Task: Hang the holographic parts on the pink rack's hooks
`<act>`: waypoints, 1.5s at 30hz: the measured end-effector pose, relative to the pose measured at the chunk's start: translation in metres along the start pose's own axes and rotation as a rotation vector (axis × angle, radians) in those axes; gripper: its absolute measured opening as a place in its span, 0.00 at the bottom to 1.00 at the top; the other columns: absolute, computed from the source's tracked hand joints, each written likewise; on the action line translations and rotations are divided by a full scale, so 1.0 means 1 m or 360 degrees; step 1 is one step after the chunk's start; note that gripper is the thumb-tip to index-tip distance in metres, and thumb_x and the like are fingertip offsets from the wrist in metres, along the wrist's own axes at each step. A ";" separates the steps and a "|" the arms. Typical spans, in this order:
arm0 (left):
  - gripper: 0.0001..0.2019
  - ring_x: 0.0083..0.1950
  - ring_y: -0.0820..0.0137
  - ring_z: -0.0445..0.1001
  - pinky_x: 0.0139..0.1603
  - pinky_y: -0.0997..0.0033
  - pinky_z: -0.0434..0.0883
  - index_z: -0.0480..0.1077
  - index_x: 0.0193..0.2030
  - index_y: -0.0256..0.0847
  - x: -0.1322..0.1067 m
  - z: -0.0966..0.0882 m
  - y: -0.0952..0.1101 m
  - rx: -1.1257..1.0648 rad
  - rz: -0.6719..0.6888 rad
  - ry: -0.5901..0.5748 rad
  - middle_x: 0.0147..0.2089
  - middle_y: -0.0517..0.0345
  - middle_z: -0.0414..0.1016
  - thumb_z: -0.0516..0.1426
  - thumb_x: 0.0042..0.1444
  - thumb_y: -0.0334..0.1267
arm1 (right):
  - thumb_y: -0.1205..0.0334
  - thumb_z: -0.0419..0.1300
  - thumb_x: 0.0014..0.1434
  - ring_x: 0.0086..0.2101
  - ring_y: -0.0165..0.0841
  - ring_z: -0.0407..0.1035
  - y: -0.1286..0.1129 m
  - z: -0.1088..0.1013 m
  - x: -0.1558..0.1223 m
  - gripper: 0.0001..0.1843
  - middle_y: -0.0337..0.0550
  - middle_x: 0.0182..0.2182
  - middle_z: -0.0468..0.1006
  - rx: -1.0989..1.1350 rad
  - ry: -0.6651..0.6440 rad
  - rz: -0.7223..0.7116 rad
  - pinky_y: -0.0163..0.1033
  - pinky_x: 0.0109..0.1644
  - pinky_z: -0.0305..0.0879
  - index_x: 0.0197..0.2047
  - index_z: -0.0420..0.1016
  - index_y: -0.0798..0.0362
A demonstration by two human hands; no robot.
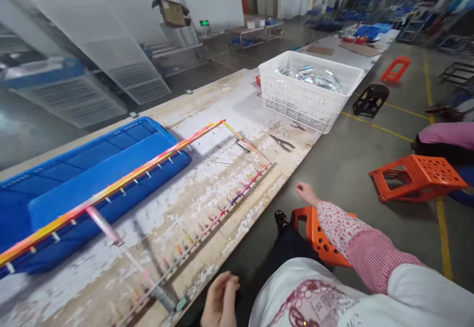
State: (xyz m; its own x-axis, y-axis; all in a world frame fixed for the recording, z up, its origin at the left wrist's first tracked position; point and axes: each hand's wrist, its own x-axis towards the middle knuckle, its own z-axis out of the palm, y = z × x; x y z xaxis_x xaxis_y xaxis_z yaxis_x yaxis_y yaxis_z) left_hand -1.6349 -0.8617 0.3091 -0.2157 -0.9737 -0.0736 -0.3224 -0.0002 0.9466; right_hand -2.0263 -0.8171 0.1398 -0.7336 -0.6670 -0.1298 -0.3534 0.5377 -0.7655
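My left hand (221,298) is low in the view, just off the table's near edge, its fingers curled in with nothing visible in them. Over the floor beside the table, my right hand (308,193) is loosely closed above an orange stool (328,240); no object shows in it. Neither hand touches anything on the table. Nearest to them is a long paint-stained metal frame (245,142) lined with small hooks, its far rail raised above the tabletop. A pair of pliers (282,143) lies beyond the frame's right end.
A blue plastic crate (99,183) lies under the frame's far rail. The white basket (305,102) holds shiny curved pieces. More stools, one orange (418,176) and one black (371,101), stand on the floor at right. Another person's pink sleeve (446,134) shows at the right edge.
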 end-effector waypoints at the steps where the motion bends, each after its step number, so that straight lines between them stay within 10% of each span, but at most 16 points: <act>1: 0.24 0.39 0.63 0.77 0.42 0.67 0.76 0.71 0.44 0.40 0.017 0.025 0.000 0.0005 -0.0068 -0.0089 0.39 0.53 0.77 0.63 0.49 0.57 | 0.64 0.53 0.62 0.39 0.34 0.71 -0.005 -0.016 0.037 0.11 0.45 0.38 0.78 -0.0042 0.0037 -0.0020 0.37 0.47 0.64 0.41 0.76 0.56; 8: 0.22 0.46 0.62 0.76 0.49 0.63 0.72 0.70 0.48 0.37 0.096 0.159 0.056 0.0169 -0.0138 -0.0421 0.45 0.47 0.76 0.57 0.57 0.53 | 0.57 0.64 0.55 0.55 0.47 0.58 -0.033 -0.069 0.229 0.23 0.55 0.55 0.67 -0.0471 0.0019 -0.0261 0.49 0.60 0.55 0.53 0.72 0.55; 15: 0.23 0.43 0.61 0.76 0.46 0.62 0.72 0.71 0.46 0.35 0.122 0.185 0.056 0.0264 -0.0351 -0.0214 0.42 0.46 0.77 0.57 0.55 0.55 | 0.58 0.62 0.56 0.48 0.47 0.60 -0.037 -0.051 0.273 0.16 0.57 0.49 0.68 -0.0878 -0.0009 -0.0497 0.47 0.53 0.58 0.46 0.74 0.57; 19: 0.23 0.41 0.62 0.75 0.45 0.61 0.71 0.70 0.46 0.35 0.141 0.190 0.046 0.0361 -0.0400 -0.0153 0.40 0.47 0.77 0.55 0.56 0.54 | 0.63 0.61 0.52 0.43 0.42 0.62 -0.046 -0.059 0.289 0.06 0.54 0.38 0.70 -0.0496 -0.0190 -0.0325 0.45 0.51 0.59 0.33 0.71 0.57; 24: 0.21 0.41 0.63 0.75 0.46 0.61 0.71 0.70 0.46 0.33 0.168 0.201 0.043 0.0407 -0.0320 -0.0109 0.40 0.46 0.76 0.54 0.56 0.51 | 0.62 0.51 0.57 0.26 0.31 0.61 -0.058 -0.067 0.275 0.07 0.40 0.22 0.65 0.0707 -0.0682 0.0495 0.37 0.33 0.64 0.28 0.62 0.53; 30: 0.17 0.40 0.64 0.76 0.46 0.61 0.71 0.69 0.52 0.32 0.214 0.223 0.043 0.0695 -0.0081 -0.0261 0.46 0.45 0.77 0.53 0.59 0.37 | 0.55 0.66 0.49 0.32 0.29 0.68 -0.045 -0.072 0.199 0.14 0.46 0.35 0.75 0.1451 -0.1028 0.0664 0.32 0.35 0.67 0.35 0.71 0.55; 36: 0.18 0.37 0.65 0.76 0.50 0.58 0.71 0.67 0.55 0.29 0.246 0.243 0.040 0.0807 0.0011 -0.0270 0.46 0.44 0.77 0.54 0.58 0.30 | 0.59 0.68 0.45 0.40 0.32 0.68 -0.057 -0.085 0.147 0.14 0.45 0.46 0.74 0.1300 -0.1252 0.0265 0.37 0.45 0.65 0.35 0.74 0.55; 41: 0.15 0.42 0.61 0.74 0.49 0.58 0.70 0.68 0.49 0.30 0.242 0.226 0.024 0.0797 0.0186 -0.0061 0.43 0.45 0.74 0.57 0.57 0.34 | 0.66 0.56 0.51 0.50 0.39 0.67 -0.083 -0.092 0.140 0.12 0.47 0.50 0.73 0.0681 -0.1226 -0.0362 0.44 0.55 0.61 0.39 0.75 0.55; 45: 0.19 0.41 0.63 0.76 0.48 0.63 0.70 0.65 0.56 0.30 0.247 0.216 0.017 0.0754 0.0003 -0.0253 0.43 0.45 0.77 0.58 0.59 0.35 | 0.73 0.51 0.50 0.54 0.40 0.65 -0.107 -0.091 0.141 0.22 0.51 0.54 0.69 0.0143 -0.1086 -0.0920 0.47 0.57 0.61 0.48 0.74 0.55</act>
State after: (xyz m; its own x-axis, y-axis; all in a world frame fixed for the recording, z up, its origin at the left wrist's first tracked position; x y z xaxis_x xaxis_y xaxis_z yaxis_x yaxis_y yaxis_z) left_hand -1.8930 -1.0524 0.2395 -0.3430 -0.9267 -0.1538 -0.6971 0.1413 0.7029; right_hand -2.1446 -0.9214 0.2607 0.0594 -0.9977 -0.0332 -0.4927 -0.0004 -0.8702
